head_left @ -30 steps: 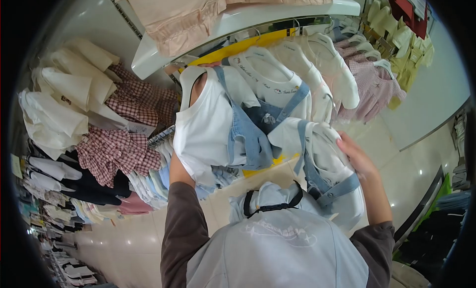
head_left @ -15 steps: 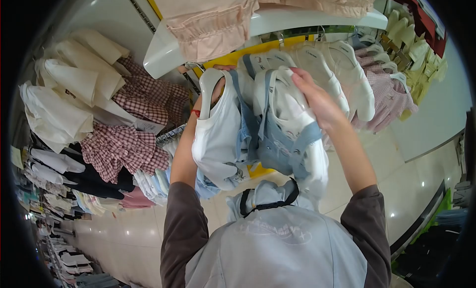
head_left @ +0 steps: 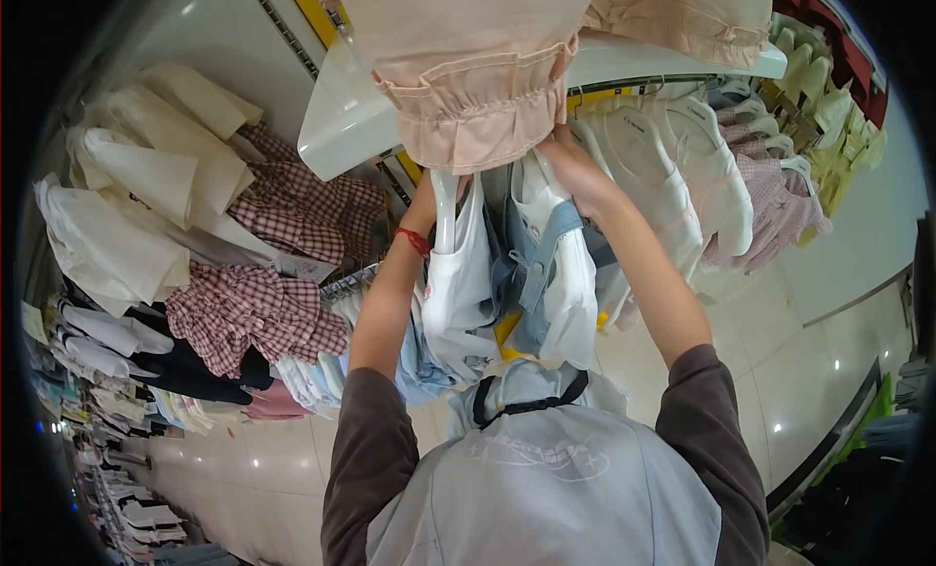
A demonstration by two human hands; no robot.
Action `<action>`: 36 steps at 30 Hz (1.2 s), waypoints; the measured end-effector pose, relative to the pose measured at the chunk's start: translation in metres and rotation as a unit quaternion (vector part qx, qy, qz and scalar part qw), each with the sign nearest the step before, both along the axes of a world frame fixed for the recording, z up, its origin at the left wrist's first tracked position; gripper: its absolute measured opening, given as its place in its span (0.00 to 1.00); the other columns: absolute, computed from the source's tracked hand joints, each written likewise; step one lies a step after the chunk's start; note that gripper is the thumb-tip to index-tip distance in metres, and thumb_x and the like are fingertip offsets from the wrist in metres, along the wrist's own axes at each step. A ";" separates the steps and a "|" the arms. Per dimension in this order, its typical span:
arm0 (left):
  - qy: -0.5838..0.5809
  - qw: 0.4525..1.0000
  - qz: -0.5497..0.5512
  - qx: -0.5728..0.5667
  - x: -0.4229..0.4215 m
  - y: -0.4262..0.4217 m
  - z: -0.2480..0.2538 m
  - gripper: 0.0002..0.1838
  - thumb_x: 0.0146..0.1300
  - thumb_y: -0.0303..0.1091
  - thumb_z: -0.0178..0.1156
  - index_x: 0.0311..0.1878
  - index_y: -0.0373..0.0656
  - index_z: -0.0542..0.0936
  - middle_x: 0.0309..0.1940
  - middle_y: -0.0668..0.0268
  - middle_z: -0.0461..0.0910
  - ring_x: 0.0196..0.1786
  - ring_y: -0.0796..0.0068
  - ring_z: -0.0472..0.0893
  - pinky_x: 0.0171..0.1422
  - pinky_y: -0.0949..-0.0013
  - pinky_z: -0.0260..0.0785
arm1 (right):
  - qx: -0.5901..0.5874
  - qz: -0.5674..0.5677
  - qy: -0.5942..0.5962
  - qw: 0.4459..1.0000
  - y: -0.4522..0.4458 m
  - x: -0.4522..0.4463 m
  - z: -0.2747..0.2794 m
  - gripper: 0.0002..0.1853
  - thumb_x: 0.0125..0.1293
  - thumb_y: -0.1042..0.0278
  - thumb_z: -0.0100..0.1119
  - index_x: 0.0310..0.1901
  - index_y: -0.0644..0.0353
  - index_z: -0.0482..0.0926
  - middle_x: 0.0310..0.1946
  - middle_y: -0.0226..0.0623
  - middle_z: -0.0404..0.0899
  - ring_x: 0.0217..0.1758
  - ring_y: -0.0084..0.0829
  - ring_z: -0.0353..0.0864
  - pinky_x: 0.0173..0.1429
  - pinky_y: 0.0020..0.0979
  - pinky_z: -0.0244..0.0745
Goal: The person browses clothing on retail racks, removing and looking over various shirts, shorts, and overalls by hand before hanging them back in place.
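My left hand (head_left: pixel 423 203), with a red cord (head_left: pixel 413 240) at its wrist, is beside a white hanger (head_left: pixel 445 210) carrying a white sleeveless top (head_left: pixel 458 298). That hanger and a hanging pink ruffled garment (head_left: pixel 478 98) hide its fingers. My right hand (head_left: pixel 575 179) reaches up to the top of another white garment (head_left: pixel 575 308) with a blue denim piece (head_left: pixel 534 273) over it. Its fingertips disappear behind the pink ruffle, so its grip is hidden. Between the hands, the two garments hang slightly apart.
A white shelf (head_left: pixel 336 127) juts out above the rail (head_left: pixel 624 83). More white tops (head_left: pixel 639 191) and pink checked clothes (head_left: pixel 765 205) hang on the right. Cream and red-checked outfits (head_left: pixel 258 308) hang at left, above a pale tiled floor (head_left: pixel 263 468).
Both hands have moved under the pink ruffled garment, which now covers the hanger tops. The denim-and-white garment has turned more edge-on, and the view has shifted closer to the shelf.
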State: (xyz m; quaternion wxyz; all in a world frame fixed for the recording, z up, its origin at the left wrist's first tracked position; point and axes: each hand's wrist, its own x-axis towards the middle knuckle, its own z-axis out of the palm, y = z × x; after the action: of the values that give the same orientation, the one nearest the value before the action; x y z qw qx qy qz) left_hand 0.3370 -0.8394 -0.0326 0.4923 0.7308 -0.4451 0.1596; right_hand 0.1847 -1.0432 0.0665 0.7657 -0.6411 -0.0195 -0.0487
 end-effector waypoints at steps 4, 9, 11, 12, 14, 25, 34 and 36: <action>0.078 0.996 -0.005 -0.031 -0.007 0.002 -0.012 0.20 0.51 0.28 0.60 0.48 0.34 0.71 0.41 0.56 0.77 0.44 0.65 0.75 0.52 0.69 0.64 | -0.050 0.003 0.027 0.998 0.006 -0.004 -0.011 0.31 0.65 0.49 0.46 0.62 0.62 0.53 0.56 0.45 0.62 0.58 0.32 0.62 0.58 0.28 0.61; 0.049 0.996 -0.001 -0.080 -0.007 -0.001 -0.020 0.17 0.50 0.26 0.58 0.45 0.34 0.72 0.38 0.56 0.77 0.41 0.65 0.76 0.48 0.68 0.66 | -0.118 0.010 -0.004 0.993 0.001 -0.002 -0.024 0.33 0.65 0.46 0.44 0.62 0.63 0.53 0.55 0.43 0.63 0.58 0.31 0.62 0.59 0.28 0.59; 0.069 0.997 -0.005 0.034 -0.023 0.005 0.003 0.14 0.54 0.21 0.53 0.45 0.38 0.68 0.43 0.58 0.74 0.48 0.68 0.72 0.54 0.70 0.62 | -0.147 0.008 -0.004 0.989 -0.003 -0.002 -0.023 0.33 0.65 0.45 0.44 0.61 0.64 0.54 0.54 0.43 0.64 0.57 0.31 0.63 0.58 0.28 0.60; 0.074 0.996 -0.002 0.056 -0.027 0.007 0.007 0.14 0.54 0.20 0.52 0.45 0.39 0.68 0.44 0.59 0.73 0.49 0.69 0.71 0.56 0.70 0.61 | -0.164 -0.001 -0.007 0.987 -0.005 -0.002 -0.026 0.33 0.65 0.46 0.45 0.60 0.64 0.55 0.54 0.44 0.65 0.57 0.31 0.64 0.58 0.29 0.60; 0.082 0.994 0.013 0.074 -0.032 0.010 0.011 0.13 0.55 0.19 0.50 0.45 0.40 0.68 0.45 0.60 0.73 0.50 0.70 0.71 0.57 0.70 0.60 | -0.180 -0.033 -0.032 0.983 -0.006 -0.002 -0.033 0.29 0.63 0.53 0.49 0.58 0.64 0.57 0.49 0.44 0.68 0.51 0.34 0.68 0.57 0.30 0.62; 0.068 0.994 0.079 0.036 -0.047 0.006 0.015 0.14 0.48 0.23 0.54 0.41 0.36 0.72 0.37 0.56 0.75 0.40 0.62 0.76 0.46 0.68 0.67 | -0.249 0.059 -0.074 0.964 0.065 -0.129 -0.187 0.15 0.54 0.69 0.59 0.43 0.62 0.69 0.37 0.36 0.72 0.35 0.33 0.72 0.41 0.28 0.69; 0.102 0.989 0.094 0.047 -0.060 0.011 0.019 0.15 0.49 0.27 0.55 0.42 0.37 0.70 0.34 0.55 0.74 0.39 0.61 0.75 0.47 0.66 0.65 | 0.202 0.141 0.353 0.903 0.078 -0.091 -0.284 0.23 0.57 0.46 0.57 0.49 0.49 0.68 0.42 0.23 0.70 0.42 0.21 0.67 0.47 0.29 0.63; 0.116 0.989 0.090 0.035 -0.063 0.011 0.015 0.15 0.49 0.27 0.56 0.42 0.37 0.70 0.33 0.56 0.74 0.38 0.62 0.74 0.46 0.67 0.65 | 0.208 0.128 0.370 0.896 0.083 -0.091 -0.284 0.18 0.58 0.50 0.57 0.46 0.48 0.69 0.39 0.22 0.71 0.41 0.18 0.68 0.44 0.26 0.64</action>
State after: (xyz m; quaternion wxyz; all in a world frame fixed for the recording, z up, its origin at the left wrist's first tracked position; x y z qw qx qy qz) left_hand 0.2740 -0.8281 -0.0178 0.4987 0.7980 -0.3227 0.1014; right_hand 0.0938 -0.9601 -0.2174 0.8332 -0.4308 0.1936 0.2875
